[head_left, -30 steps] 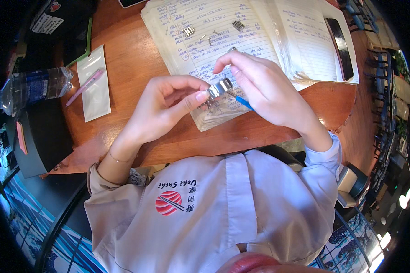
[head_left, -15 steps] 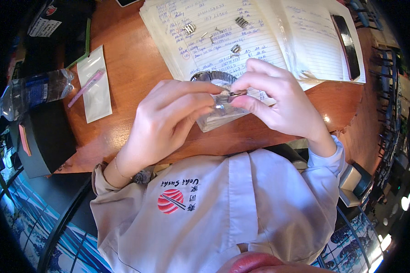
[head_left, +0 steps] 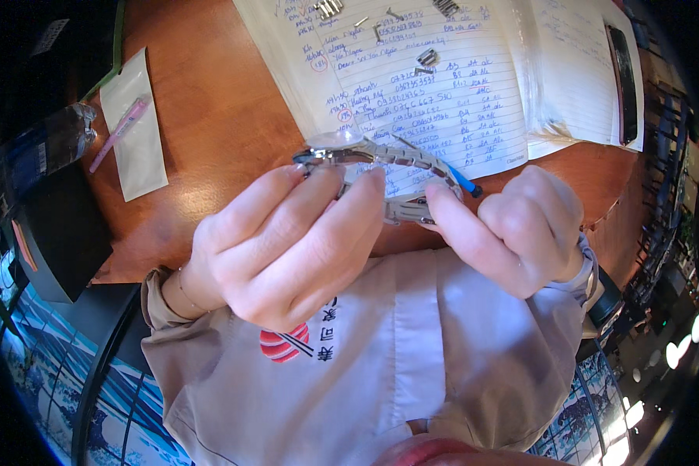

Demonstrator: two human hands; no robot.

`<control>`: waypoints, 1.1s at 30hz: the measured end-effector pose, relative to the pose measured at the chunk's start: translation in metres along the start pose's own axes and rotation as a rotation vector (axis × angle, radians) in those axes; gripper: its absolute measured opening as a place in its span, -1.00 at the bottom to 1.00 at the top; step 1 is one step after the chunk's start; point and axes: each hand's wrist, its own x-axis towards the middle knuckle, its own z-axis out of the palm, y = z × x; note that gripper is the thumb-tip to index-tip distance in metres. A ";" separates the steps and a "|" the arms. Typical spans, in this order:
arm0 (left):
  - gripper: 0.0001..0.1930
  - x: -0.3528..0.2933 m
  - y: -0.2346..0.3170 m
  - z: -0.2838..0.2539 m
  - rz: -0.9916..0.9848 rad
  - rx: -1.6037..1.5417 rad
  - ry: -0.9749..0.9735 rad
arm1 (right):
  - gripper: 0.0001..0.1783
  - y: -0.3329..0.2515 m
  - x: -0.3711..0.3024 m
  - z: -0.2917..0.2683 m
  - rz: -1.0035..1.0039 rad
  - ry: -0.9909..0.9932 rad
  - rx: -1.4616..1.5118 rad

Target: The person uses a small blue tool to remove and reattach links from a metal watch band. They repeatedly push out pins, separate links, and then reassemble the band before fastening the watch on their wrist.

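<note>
A silver metal wristwatch (head_left: pixel 400 155) is held up above the front edge of the notebook, its link bracelet curving out to the right. My left hand (head_left: pixel 287 248) is closed around the case end, with its fingers hiding much of the dial. At the other end, the thumb of my right hand (head_left: pixel 520 233) presses on the bracelet while its fingers are curled into a fist. Just behind the bracelet shows a thin blue stick with a black end (head_left: pixel 464 182); whether it touches my right hand I cannot tell.
Loose metal watch links (head_left: pixel 427 57) and small pins lie on the open handwritten notebook (head_left: pixel 474 101). A dark phone (head_left: pixel 621 85) rests on its right page. Leftward on the wooden table (head_left: pixel 202 101) are a pink pen (head_left: pixel 120 132) on a white sheet, a plastic bottle (head_left: pixel 46 155) and a black box (head_left: pixel 66 233).
The watch has come nearer and tilted, its bracelet now stretched to the right. My right hand has moved right and curled its fingers. The blue stick has come into view.
</note>
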 end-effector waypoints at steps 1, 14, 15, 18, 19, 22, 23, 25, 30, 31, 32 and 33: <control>-0.74 -0.001 0.000 0.000 -0.005 0.002 -0.002 | -0.74 0.000 0.000 0.002 -0.017 0.019 -0.009; -0.79 -0.002 0.003 0.003 -0.030 0.008 0.073 | -0.83 -0.002 -0.002 0.005 -0.095 0.067 -0.073; -0.80 -0.001 0.003 0.004 -0.031 0.006 0.073 | -0.84 -0.002 -0.002 0.005 -0.096 0.070 -0.075; -0.80 -0.001 0.002 0.005 -0.026 0.011 0.088 | -0.85 0.000 -0.003 0.005 -0.099 0.062 -0.030; -0.80 -0.001 0.001 0.005 -0.022 0.014 0.095 | -0.85 0.001 -0.004 0.005 -0.104 0.061 -0.016; -0.80 0.000 0.001 0.001 -0.010 -0.013 0.053 | -0.82 0.003 -0.005 0.004 -0.120 0.069 0.011; -0.79 -0.001 0.000 0.002 -0.002 -0.017 0.060 | -0.81 0.004 -0.005 0.004 -0.122 0.071 0.015; -0.79 -0.002 -0.001 0.004 0.012 -0.024 0.073 | -0.81 0.004 -0.005 0.003 -0.117 0.074 0.025; -0.76 -0.003 0.000 0.006 -0.014 -0.010 0.089 | -0.81 0.004 -0.007 0.003 -0.059 0.051 0.081; -0.75 -0.003 0.000 0.006 -0.017 -0.008 0.085 | -0.81 0.004 -0.007 0.002 -0.040 0.032 0.095; -0.74 -0.002 -0.001 0.006 -0.017 -0.028 0.080 | -0.82 0.004 -0.007 0.001 -0.018 0.024 0.096; -0.74 -0.002 -0.002 0.006 -0.016 -0.048 0.076 | -0.83 0.004 -0.007 0.001 0.004 0.016 0.098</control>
